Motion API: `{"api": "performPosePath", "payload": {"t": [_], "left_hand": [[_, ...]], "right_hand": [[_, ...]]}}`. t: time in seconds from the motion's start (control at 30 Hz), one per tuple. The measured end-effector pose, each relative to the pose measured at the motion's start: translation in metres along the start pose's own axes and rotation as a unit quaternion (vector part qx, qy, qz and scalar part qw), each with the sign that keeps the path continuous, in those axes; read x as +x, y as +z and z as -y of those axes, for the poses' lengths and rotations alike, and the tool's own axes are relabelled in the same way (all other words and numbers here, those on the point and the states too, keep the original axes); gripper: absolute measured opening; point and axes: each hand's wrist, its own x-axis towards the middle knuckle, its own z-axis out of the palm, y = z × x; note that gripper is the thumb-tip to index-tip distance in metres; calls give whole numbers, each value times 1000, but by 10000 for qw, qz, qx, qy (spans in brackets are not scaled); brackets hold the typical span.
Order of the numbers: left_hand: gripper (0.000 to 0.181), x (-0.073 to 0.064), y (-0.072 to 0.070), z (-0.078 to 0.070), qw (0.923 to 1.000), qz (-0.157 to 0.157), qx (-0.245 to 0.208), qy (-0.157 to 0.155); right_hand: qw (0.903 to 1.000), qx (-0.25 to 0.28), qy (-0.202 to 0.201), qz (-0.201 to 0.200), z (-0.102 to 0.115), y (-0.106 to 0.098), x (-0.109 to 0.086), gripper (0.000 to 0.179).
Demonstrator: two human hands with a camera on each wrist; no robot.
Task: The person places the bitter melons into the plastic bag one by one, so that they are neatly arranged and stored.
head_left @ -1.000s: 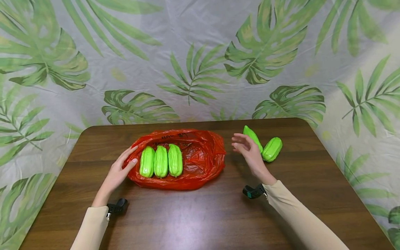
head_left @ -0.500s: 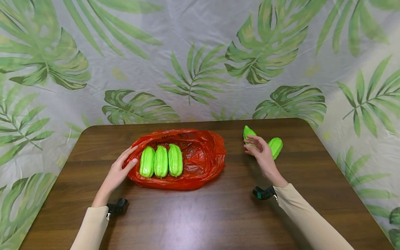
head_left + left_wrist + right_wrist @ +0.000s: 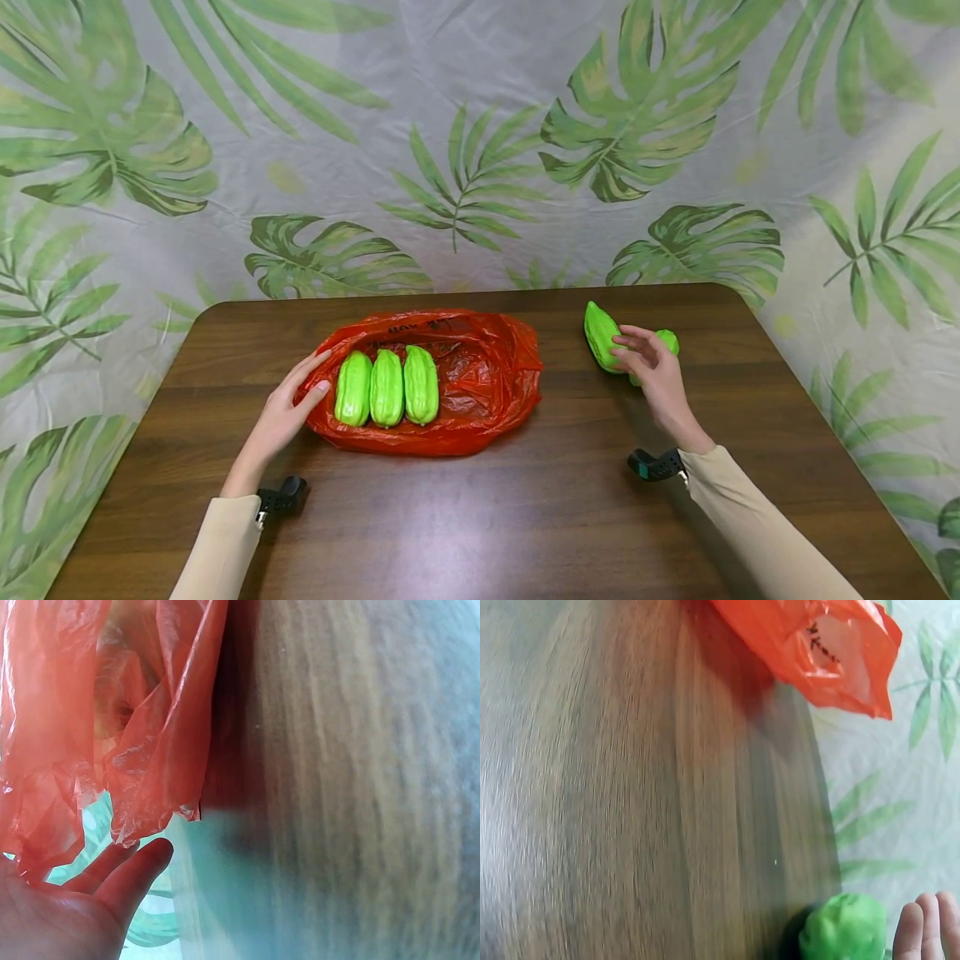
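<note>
A red plastic bag (image 3: pixel 480 392) lies spread with its mouth up on the table, handwriting on its far side. Three bright green, ridged gourds, the nearest to the middle being one gourd (image 3: pixel 421 385), stand side by side inside its left half. My left hand (image 3: pixel 288 408) rests at the bag's left rim, fingers extended along the plastic (image 3: pixel 150 735). My right hand (image 3: pixel 654 375) hovers with loosely bent fingers over a loose gourd (image 3: pixel 667 339), mostly hidden behind it. Another loose gourd (image 3: pixel 602 333) lies just left of those fingers; in the right wrist view a green gourd (image 3: pixel 845 930) shows beside the fingertips.
The brown wooden table (image 3: pixel 450 517) has rounded far corners. A leaf-patterned cloth (image 3: pixel 480 150) hangs behind its far edge. Black straps with small devices, such as the right one (image 3: pixel 654 465), sit at both wrists.
My right hand has moved rightward, past the left loose gourd and over the right one. The left hand, the bag and the gourds in it have stayed put.
</note>
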Motion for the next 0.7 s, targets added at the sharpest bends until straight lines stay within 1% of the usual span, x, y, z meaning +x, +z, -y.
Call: {"api": "performPosePath", "payload": {"t": [0.33, 0.57, 0.7], "left_hand": [[51, 0, 1, 1, 10000, -5, 27, -46], [51, 0, 1, 0, 10000, -7, 30, -53], [51, 0, 1, 0, 10000, 0, 32, -74]], "right_hand": [[9996, -6, -209, -208, -1, -16, 1, 29], [9976, -61, -318, -604, -3, -28, 2, 29], [9959, -84, -312, -850, -6, -34, 2, 31]]}}
